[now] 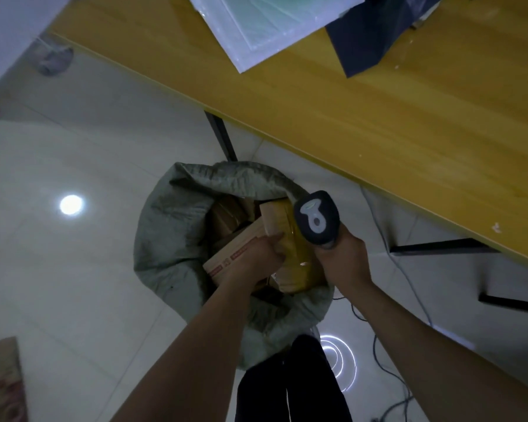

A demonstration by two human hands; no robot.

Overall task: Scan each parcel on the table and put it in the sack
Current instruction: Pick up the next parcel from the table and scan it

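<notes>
Currently left grip [258, 257] holds a box [226, 259] at the sack [165, 239] mouth, atop other boxes [226, 216]; right grip [343, 257] wraps the scanner [316, 220]. Risk I see: sack's nearly full, so box may slide out, or scanner snags the rim.

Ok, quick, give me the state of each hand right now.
Left hand: grips the brown cardboard parcel with red print inside the grey woven sack.
Right hand: grips the dark handheld barcode scanner.
</notes>
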